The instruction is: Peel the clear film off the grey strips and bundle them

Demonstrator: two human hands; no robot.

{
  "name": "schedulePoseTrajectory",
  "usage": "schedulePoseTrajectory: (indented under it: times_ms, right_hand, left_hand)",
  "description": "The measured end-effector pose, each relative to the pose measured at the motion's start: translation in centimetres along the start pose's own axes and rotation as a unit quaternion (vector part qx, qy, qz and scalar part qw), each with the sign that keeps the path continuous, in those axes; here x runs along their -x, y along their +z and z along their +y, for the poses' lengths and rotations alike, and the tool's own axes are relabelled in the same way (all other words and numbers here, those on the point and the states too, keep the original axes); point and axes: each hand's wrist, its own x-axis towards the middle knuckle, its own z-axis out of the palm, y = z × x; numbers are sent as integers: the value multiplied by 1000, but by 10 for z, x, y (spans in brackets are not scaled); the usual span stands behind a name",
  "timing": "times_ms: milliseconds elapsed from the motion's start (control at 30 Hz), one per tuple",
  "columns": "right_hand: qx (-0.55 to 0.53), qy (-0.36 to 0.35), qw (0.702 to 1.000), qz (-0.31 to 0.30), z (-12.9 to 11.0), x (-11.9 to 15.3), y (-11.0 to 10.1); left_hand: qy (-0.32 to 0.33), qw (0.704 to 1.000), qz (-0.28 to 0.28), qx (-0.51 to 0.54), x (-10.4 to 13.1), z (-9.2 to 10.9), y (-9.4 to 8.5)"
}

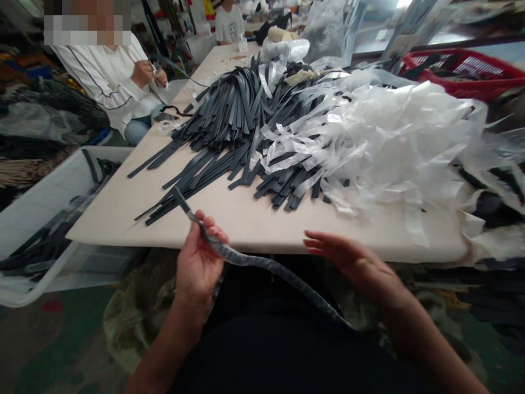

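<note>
My left hand point(202, 253) is closed around a dark strap point(262, 262) wrapped in clear plastic film. Its bare dark end points up past my fingers, while the wrapped length curves down to the right across my lap. To the right, my right hand point(348, 257) is held in the air near the table's front edge, fingers stretched out and nothing in them. Beyond both hands, a large heap of dark grey straps point(229, 115) lies on the cream table point(123, 219). White translucent plastic strips point(394, 137) are piled on its right side.
On the left stands a white bin point(36, 219) holding dark straps. Across the table's left side sits a co-worker in a white top point(98, 71); another person point(229, 24) is farther back. A red basket point(463, 71) stands at the back right. A sack point(139, 306) lies below the table.
</note>
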Motion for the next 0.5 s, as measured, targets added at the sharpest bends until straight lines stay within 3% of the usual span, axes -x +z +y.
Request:
schedulePoseTrajectory:
  times_ms: [67, 133, 267, 433, 500]
  right_hand:
    - [76, 19, 995, -67, 6, -14, 29]
    - [136, -8, 987, -89, 6, -30, 48]
    - [129, -107, 985, -48, -13, -62, 63]
    - [53, -44, 997, -29, -42, -89, 76]
    - [28, -63, 998, -1, -50, -94, 73]
  left_hand:
    - [-34, 999, -16, -27, 4, -20, 8]
    - [-35, 995, -42, -81, 8, -36, 12]
    - [-11, 968, -110, -224, 15, -59, 9]
    - [-54, 925, -158, -340, 19, -80, -4]
    - [-68, 897, -199, -389, 20, -84, -7]
